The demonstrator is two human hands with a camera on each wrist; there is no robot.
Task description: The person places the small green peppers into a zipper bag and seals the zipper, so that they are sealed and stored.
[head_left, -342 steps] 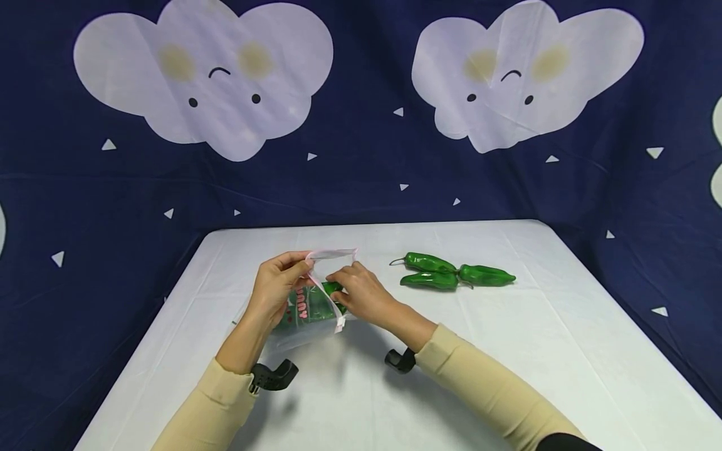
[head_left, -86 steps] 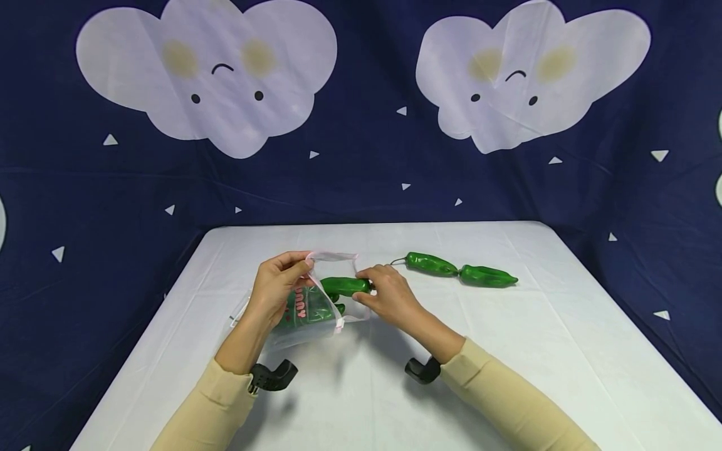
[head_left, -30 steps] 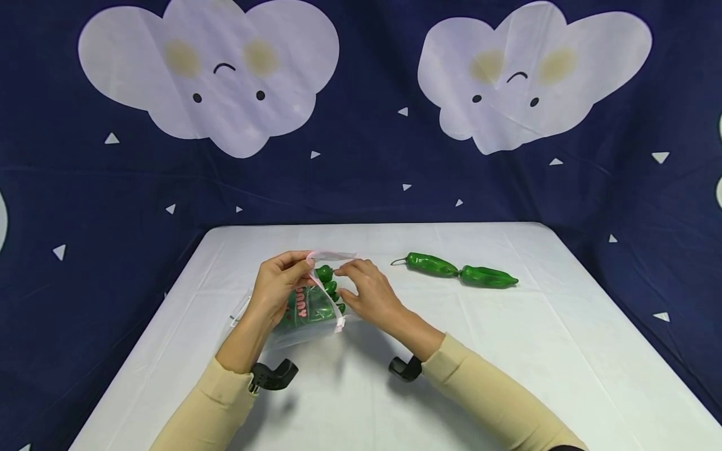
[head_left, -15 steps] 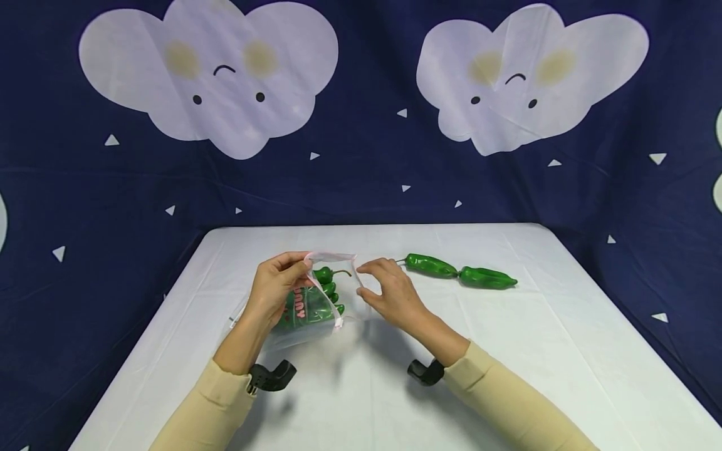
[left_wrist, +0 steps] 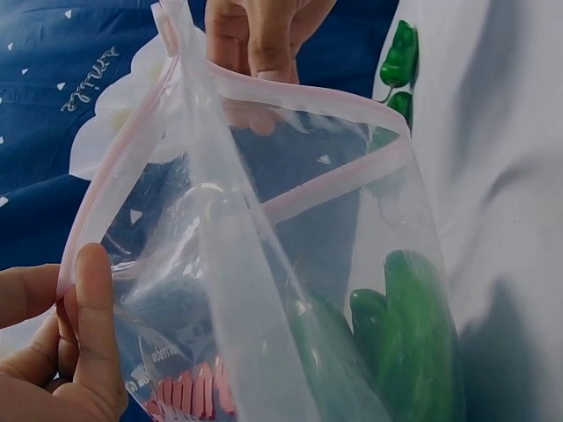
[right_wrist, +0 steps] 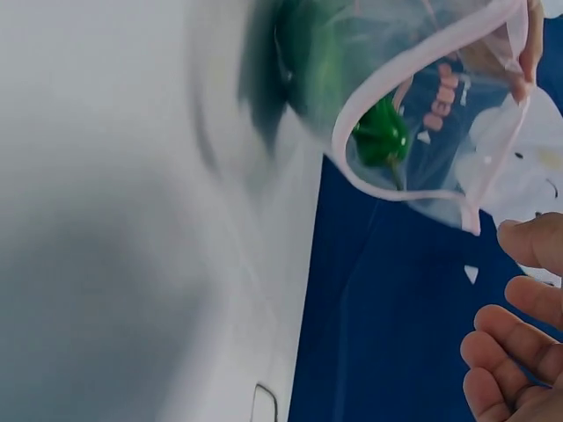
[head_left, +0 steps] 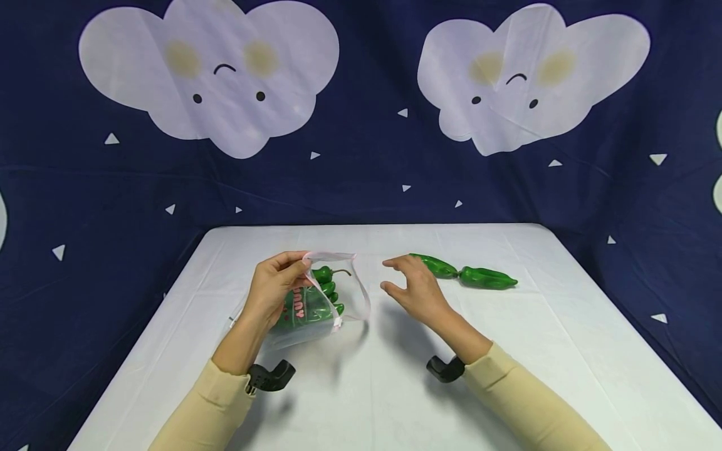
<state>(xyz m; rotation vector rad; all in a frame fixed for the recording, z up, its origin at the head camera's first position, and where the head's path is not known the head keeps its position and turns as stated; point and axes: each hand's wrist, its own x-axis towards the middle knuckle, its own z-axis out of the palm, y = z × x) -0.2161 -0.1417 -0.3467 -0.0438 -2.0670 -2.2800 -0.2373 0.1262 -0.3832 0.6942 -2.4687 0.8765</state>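
Observation:
My left hand [head_left: 271, 288] pinches the pink-edged rim of a clear zip bag [head_left: 304, 335] between thumb and fingers, and the mouth of the bag gapes toward the right. Inside lie several green peppers [head_left: 327, 288], one with its stem [head_left: 341, 272] pointing out at the mouth; the left wrist view shows more peppers [left_wrist: 413, 325] through the plastic. To the right of the bag, my right hand [head_left: 420, 289] is above the table with its fingers spread and nothing between them. Just behind it lies a green pepper [head_left: 437, 266], its stem end hidden by the hand.
A second loose green pepper [head_left: 487, 278] lies end to end with the first, toward the right of the white table [head_left: 541, 351]. Behind the table hangs a dark blue cloth [head_left: 361, 188] with clouds and small triangles.
A pepper went into the bag from my right hand, which has since drawn back rightward toward the loose peppers. Of three loose peppers earlier, two lie on the table. My left hand has kept its place.

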